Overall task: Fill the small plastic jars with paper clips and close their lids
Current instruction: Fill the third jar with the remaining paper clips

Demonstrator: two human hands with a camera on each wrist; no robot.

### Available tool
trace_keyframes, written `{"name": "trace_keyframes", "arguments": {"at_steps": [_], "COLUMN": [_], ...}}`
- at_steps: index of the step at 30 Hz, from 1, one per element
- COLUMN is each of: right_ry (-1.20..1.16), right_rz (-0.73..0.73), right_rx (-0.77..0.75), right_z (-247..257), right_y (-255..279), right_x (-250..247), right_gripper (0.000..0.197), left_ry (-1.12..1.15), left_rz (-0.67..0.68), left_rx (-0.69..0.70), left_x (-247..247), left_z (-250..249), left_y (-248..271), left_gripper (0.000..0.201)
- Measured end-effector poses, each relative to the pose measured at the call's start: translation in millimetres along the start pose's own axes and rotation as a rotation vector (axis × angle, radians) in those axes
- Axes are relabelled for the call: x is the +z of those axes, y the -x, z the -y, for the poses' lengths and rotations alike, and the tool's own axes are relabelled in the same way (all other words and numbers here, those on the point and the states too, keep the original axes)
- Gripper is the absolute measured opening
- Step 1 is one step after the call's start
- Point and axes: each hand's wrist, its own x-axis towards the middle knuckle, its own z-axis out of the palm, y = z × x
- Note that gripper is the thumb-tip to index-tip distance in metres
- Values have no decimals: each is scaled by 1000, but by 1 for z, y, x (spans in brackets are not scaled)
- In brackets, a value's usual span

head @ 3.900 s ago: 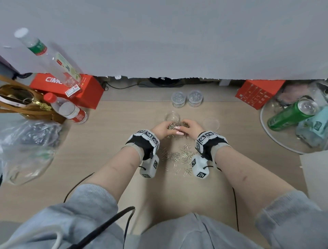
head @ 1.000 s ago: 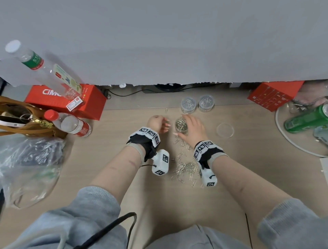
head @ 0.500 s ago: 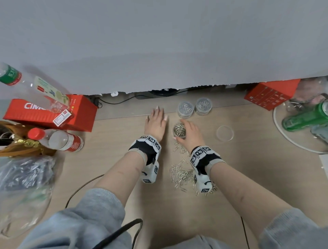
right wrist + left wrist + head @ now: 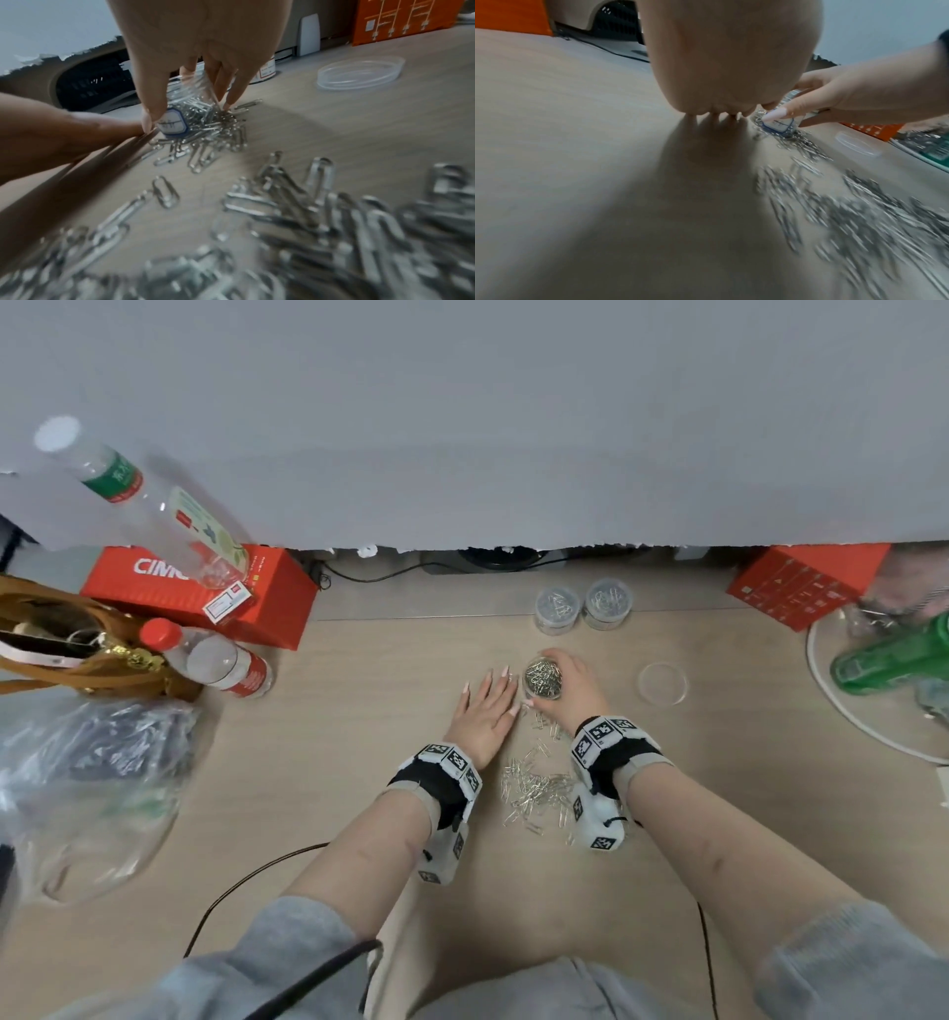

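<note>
A small clear jar (image 4: 542, 679) heaped with paper clips stands on the wooden table, and my right hand (image 4: 574, 691) grips its sides; the right wrist view shows the jar (image 4: 185, 109) with a blue-edged label between thumb and fingers. My left hand (image 4: 485, 711) lies flat on the table just left of the jar, fingers straight. A loose pile of paper clips (image 4: 536, 791) spreads between my wrists, with a few clips (image 4: 205, 140) right at the jar's base. The jar's clear lid (image 4: 662, 683) lies to the right. Two closed, filled jars (image 4: 583, 607) stand behind.
Red boxes (image 4: 205, 593) (image 4: 801, 588) sit at the back left and right. Water bottles (image 4: 210, 662), a brown bag (image 4: 56, 644) and a plastic bag (image 4: 87, 773) crowd the left. A round tray's rim (image 4: 842, 706) with a green can (image 4: 893, 660) is at the right.
My left hand drew back from the far side of the table and now lies flat beside the jar. The right hand keeps its hold on the jar in the same spot.
</note>
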Motion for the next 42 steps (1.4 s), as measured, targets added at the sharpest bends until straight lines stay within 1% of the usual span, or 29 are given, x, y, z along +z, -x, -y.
{"name": "trace_keyframes", "arguments": {"at_steps": [4, 7, 8, 11, 14, 16, 17, 18, 20, 21, 23, 26, 28, 30, 36, 38, 42], "right_ry": [18, -43, -60, -53, -70, -76, -79, -88, -134, -159, -189, -204, -190, -193, -137, -169, -269], "right_rz": [31, -13, -12, 36, 67, 105, 126, 147, 195, 216, 232, 242, 234, 220, 129, 89, 28], "right_rx": [-34, -55, -71, -125, -169, -229, -260, -285, -307, -314, -337, -349, -354, -344, -339, -305, -132], "right_z": [-13, -24, -26, -29, -29, -24, -21, -17, -10, -9, -9, -12, -16, -20, -21, -24, -39], "right_y": [23, 41, 47, 64, 75, 80, 83, 86, 90, 92, 98, 105, 108, 111, 122, 123, 111], "right_x": [-5, -12, -17, -31, -42, -48, -50, -53, -60, -61, -66, -71, -74, -77, -78, -77, -71], "right_gripper": [63, 63, 63, 65, 68, 72, 75, 78, 82, 83, 80, 68, 61, 55, 34, 36, 47], "left_ry": [75, 181, 222, 403, 753, 905, 960, 1052, 1328, 1432, 1539, 1690, 1766, 1794, 1835, 1852, 1907], "left_rz": [8, 10, -10, -151, -341, -416, -415, -397, -317, -291, -219, -101, -60, -42, -59, -80, -144], "left_rx": [-1, -12, -26, -76, -151, -249, -289, -298, -318, -347, -388, -338, -301, -284, -269, -296, -321], "left_x": [17, 27, 29, 32, 29, 21, 18, 16, 14, 14, 16, 17, 16, 17, 23, 26, 30], "left_z": [-16, -31, -36, -50, -64, -78, -85, -92, -101, -105, -113, -122, -128, -135, -140, -137, -122], "left_y": [28, 47, 52, 56, 55, 54, 54, 54, 49, 49, 53, 58, 62, 63, 70, 71, 72], "left_gripper": [49, 47, 46, 44, 43, 42, 41, 40, 40, 40, 42, 45, 41, 40, 38, 40, 47]}}
